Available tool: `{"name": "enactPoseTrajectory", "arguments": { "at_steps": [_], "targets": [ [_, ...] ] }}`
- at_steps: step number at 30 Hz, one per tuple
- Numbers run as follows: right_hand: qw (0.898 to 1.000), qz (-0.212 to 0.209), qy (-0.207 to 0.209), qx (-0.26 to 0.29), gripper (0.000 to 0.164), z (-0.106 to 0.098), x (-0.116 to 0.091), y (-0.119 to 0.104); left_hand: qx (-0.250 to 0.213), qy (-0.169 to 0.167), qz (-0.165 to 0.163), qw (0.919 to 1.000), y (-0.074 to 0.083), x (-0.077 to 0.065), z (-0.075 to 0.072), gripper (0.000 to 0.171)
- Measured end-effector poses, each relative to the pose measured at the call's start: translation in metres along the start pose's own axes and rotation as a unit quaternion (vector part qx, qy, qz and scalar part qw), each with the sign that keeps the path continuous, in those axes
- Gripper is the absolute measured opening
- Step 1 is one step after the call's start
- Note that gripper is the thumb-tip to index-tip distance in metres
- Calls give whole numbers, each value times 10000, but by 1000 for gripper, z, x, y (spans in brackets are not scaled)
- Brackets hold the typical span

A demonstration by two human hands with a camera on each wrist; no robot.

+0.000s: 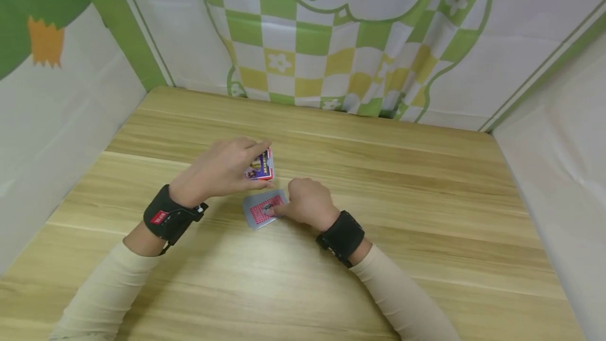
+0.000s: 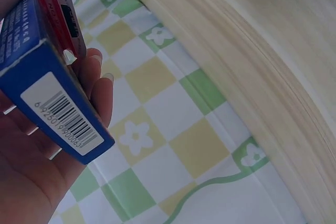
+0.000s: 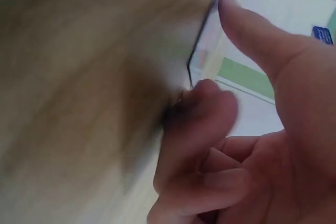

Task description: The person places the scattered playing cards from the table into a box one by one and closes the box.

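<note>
My left hand (image 1: 222, 167) grips a card box (image 1: 259, 166) between thumb and fingers, above the left-middle of the table. In the left wrist view the card box (image 2: 63, 108) shows a blue end with a white barcode label and a red and white part beside the fingers. Just in front of it lie several playing cards (image 1: 258, 213), slightly fanned, with red patterned backs and pale borders. My right hand (image 1: 310, 204) pinches their right edge, thumb on top and fingers curled; in the right wrist view the cards appear as a thin edge between thumb and fingers.
The wood-grain table (image 1: 426, 199) spreads around both hands. A green, white and yellow checked curtain (image 1: 312, 41) hangs at its back edge. Pale fabric walls (image 1: 563, 136) stand at the sides. Black bands (image 1: 172, 217) are strapped round both wrists.
</note>
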State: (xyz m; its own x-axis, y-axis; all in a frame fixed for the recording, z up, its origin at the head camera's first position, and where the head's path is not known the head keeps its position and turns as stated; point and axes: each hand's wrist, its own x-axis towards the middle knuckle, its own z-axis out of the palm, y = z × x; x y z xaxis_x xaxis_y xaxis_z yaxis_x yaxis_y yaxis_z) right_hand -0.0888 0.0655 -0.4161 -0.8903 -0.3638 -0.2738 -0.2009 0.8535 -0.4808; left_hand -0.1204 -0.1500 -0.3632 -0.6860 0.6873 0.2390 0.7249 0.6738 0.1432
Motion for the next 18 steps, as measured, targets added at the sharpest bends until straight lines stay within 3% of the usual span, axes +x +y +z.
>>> {"name": "enactPoseTrajectory", "arguments": {
  "at_steps": [5, 9, 14, 18],
  "targets": [
    [9991, 154, -399, -4, 53, -5, 4, 3, 8, -48, -75, 10000, 0, 0, 0, 88],
    [9938, 10, -841, 723, 49, -21, 5, 13, 35, -81, -94, 9999, 0, 0, 0, 87],
    [9679, -588, -1103, 2182, 14, -50, 0, 29, -67, -213, -167, 9996, -1, 0, 0, 86],
    [9474, -476, -923, 3028, 20, -75, -11, 40, -153, -233, -186, 9994, -2, 1, 0, 87]
  ]
}}
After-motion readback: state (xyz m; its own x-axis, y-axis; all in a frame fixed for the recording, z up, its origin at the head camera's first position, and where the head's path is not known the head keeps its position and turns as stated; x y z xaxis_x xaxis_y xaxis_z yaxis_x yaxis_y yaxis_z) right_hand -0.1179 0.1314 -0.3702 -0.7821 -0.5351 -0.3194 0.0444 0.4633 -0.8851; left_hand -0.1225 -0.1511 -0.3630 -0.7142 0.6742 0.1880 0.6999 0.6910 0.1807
